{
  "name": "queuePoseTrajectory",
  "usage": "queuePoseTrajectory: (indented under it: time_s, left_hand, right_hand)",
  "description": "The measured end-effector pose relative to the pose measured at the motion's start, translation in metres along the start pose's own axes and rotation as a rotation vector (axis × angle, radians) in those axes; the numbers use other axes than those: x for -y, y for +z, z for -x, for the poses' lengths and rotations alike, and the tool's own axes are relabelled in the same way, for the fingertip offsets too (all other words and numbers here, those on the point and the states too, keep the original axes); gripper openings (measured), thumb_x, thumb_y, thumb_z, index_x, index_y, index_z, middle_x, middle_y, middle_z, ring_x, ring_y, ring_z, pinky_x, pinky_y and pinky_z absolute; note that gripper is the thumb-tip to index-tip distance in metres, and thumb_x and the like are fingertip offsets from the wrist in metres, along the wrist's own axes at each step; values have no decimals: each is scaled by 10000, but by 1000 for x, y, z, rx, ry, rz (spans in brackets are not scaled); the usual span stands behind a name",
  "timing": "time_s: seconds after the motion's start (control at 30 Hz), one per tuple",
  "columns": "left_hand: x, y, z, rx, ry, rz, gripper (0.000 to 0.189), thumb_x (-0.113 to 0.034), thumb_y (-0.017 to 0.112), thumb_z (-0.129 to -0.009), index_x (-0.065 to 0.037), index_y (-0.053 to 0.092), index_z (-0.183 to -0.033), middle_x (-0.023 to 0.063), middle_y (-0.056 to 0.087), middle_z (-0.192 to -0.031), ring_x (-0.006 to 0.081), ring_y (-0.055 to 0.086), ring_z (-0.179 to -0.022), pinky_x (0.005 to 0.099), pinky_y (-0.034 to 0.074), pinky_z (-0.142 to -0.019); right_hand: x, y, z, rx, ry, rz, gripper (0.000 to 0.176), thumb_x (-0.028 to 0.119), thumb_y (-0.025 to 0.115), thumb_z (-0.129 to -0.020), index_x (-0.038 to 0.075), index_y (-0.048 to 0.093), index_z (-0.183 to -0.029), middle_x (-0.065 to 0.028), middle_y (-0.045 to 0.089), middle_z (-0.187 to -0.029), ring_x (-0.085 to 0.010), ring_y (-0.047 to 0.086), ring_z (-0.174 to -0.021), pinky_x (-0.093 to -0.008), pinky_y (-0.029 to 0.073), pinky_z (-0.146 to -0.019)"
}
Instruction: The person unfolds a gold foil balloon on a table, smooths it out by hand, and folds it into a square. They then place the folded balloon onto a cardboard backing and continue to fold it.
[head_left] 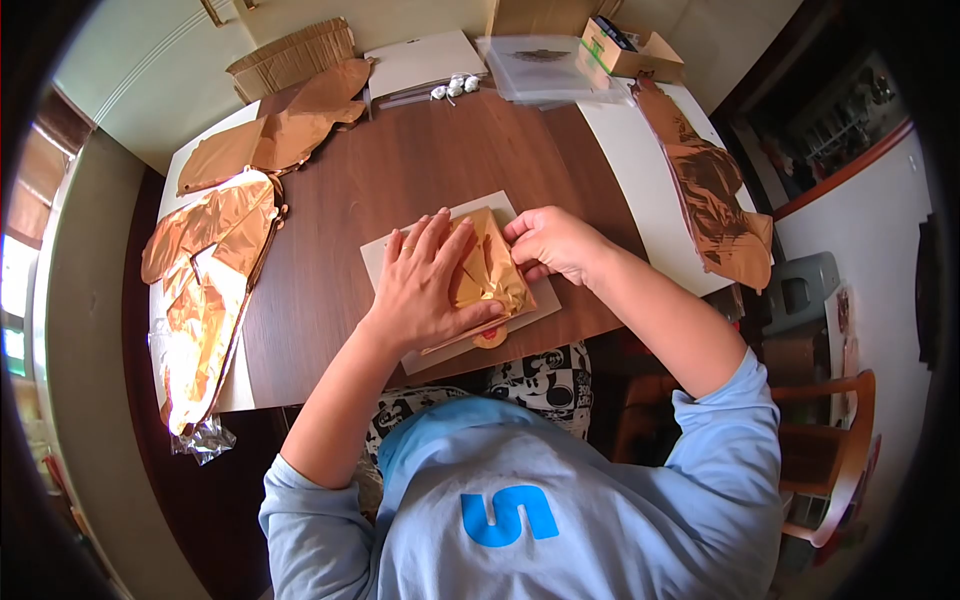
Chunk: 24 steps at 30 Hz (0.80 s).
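A folded gold foil balloon lies on a pale square board at the table's near edge. My left hand rests flat on the balloon, fingers stretched out and thumb across its near part. At the balloon's right edge, my right hand has its fingers curled and pinched on the foil; the fingertips are partly hidden. Below the thumb, a small round piece with a red mark sticks out from under the foil.
Flat copper-gold foil balloons lie at the left, far left and right of the brown table. Farther back are silver-white lumps, clear plastic sheets and a small carton. A wooden chair stands at right.
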<state>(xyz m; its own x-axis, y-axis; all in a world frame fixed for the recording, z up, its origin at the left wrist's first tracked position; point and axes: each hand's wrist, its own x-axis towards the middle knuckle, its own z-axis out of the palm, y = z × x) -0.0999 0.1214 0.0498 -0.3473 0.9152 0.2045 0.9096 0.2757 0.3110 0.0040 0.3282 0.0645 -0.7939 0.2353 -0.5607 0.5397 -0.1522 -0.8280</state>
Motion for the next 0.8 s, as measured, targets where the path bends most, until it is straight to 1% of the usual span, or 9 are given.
queuePoseTrajectory:
  time_s: [0.07,0.17,0.27,0.37,0.43,0.57,0.63,0.8]
  left_hand:
    - [-1,3,-2,-36,2,-10,1012,-779,592,-764,-74,419,-1469,226,422,-1474,404,370,-1390,570,224,-1144]
    - [-4,3,-4,4,2,-69,1029,-794,583,-767,-84,398,-1490,210,408,-1491,395,353,-1409,552,202,-1168]
    - [-4,7,-3,-42,13,-80,1025,-800,572,-767,-81,411,-1480,207,425,-1475,391,362,-1402,551,212,-1161]
    - [-5,9,-4,-102,18,-26,1001,-809,553,-763,-74,457,-1436,197,457,-1439,388,382,-1368,604,233,-1109]
    - [-6,12,-4,-107,8,-55,1009,-817,546,-759,-73,458,-1436,202,458,-1435,397,382,-1364,612,228,-1110]
    - [-10,20,-2,-129,12,-142,1033,-833,532,-754,-74,447,-1448,213,443,-1445,420,366,-1372,631,200,-1124]
    - [-11,20,-1,-99,0,-152,1052,-836,552,-740,-75,441,-1459,218,433,-1459,430,351,-1391,621,187,-1141]
    - [-10,21,-1,-86,10,-151,1085,-853,552,-724,-76,430,-1471,227,422,-1466,442,329,-1409,619,169,-1155]
  right_hand:
    - [0,1,0,-6,-6,-15,356,-13,659,-819,-44,558,-1159,-105,675,-968,-158,669,-791,-280,551,-648]
    - [2,4,4,-39,-74,6,337,-40,647,-809,-47,558,-1134,-106,674,-953,-159,670,-813,-286,554,-668]
    - [-1,7,4,-56,-160,40,335,-63,641,-799,-55,555,-1123,-109,675,-936,-156,666,-821,-282,550,-712]
    - [-9,9,0,-97,-243,65,318,-81,634,-799,-61,561,-1108,-109,676,-913,-149,657,-812,-272,537,-747]
    - [-9,11,4,-114,-266,105,296,-92,628,-803,-64,570,-1091,-105,677,-900,-143,651,-805,-264,528,-761]
    - [-8,10,7,-147,-320,263,262,-73,646,-816,-67,583,-1070,-98,677,-880,-134,645,-797,-268,525,-743]
    - [-10,8,5,-168,-324,370,259,-59,659,-821,-69,584,-1069,-98,677,-874,-131,643,-794,-269,523,-737]
    - [-6,6,4,-159,-306,379,259,-52,669,-827,-70,581,-1070,-99,682,-853,-127,642,-778,-268,514,-723]
